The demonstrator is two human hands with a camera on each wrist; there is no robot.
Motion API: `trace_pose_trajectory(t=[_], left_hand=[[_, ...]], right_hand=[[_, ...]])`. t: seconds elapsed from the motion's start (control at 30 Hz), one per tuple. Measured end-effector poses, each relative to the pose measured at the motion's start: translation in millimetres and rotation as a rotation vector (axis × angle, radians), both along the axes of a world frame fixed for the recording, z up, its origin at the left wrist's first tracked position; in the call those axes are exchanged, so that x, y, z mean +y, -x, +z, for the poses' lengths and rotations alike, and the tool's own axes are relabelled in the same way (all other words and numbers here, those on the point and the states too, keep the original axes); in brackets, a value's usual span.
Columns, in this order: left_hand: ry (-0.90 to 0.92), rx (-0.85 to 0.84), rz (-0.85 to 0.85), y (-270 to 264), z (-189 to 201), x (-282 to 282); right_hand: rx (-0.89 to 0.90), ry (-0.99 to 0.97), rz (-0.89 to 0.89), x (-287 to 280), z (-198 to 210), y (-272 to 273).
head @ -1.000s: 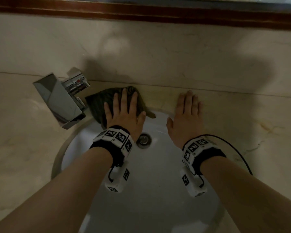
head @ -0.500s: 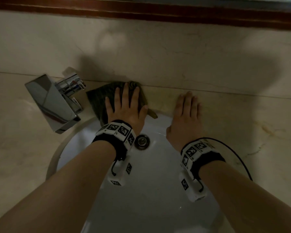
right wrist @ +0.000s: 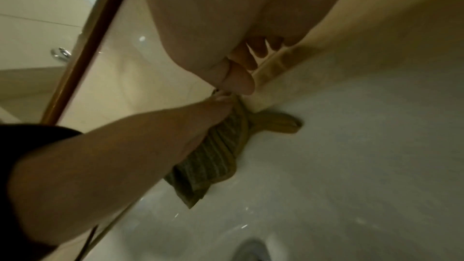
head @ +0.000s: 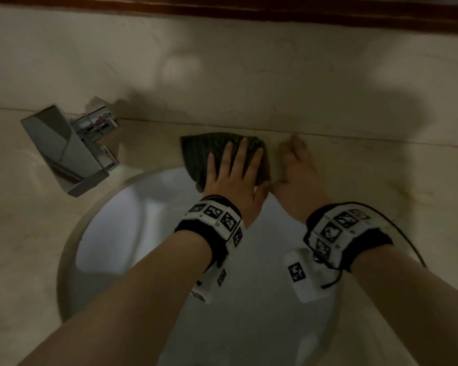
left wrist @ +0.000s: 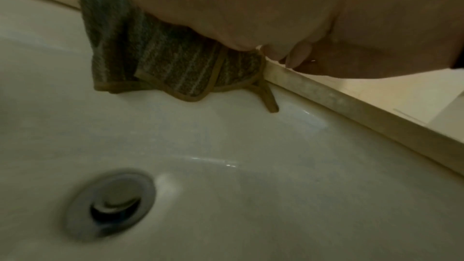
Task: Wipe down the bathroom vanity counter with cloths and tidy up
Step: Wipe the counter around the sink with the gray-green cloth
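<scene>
A left hand (head: 233,175) presses flat-fingered on a dark striped cloth (head: 196,151) at the tabletop (head: 381,175) edge behind the sink (head: 122,225); the right hand (head: 296,170) rests open beside it. Soft and limp, the cloth likely handles best under a spread palm.

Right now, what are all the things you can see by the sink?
Cloth: one, dark grey-green striped, on the counter behind the basin, its edge hanging over the basin rim.
Tap: one, shiny chrome, on the counter left of the cloth.
Basin: one, white, set in the counter.
Drain plug: one, grey metal, at the basin bottom.
Counter: one, beige marble.
Mirror frame: one, dark wood, above the wall.
Left hand: flat on the cloth.
Right hand: flat on the counter, beside the cloth.
Wrist bands: two, black and white.
</scene>
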State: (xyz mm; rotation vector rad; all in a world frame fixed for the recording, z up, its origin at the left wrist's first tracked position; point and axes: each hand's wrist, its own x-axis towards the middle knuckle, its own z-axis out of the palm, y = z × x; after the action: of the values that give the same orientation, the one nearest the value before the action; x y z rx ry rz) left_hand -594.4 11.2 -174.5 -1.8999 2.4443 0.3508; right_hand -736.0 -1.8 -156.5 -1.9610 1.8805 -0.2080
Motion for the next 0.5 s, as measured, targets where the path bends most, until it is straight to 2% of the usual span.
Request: trace_pose_trajectory(t=[0.13,0.23,0.37,0.5], left_hand=[[-0.050,0.026,-0.065,24,6,-10],[-0.117,0.034,-0.116,44,12,-18],[-0.171,0.025,-0.149,76,13,-29],[-0.175,-0.012,-0.156,91,13,-35]], right_hand=[[0.084,-0.048,-0.115,5,6,51],[0.190,-0.137,-0.101,8,0,86],[0.117,-0.164,-0.109,15,12,103],[-0.041,-0.151,-0.182,16,20,111]])
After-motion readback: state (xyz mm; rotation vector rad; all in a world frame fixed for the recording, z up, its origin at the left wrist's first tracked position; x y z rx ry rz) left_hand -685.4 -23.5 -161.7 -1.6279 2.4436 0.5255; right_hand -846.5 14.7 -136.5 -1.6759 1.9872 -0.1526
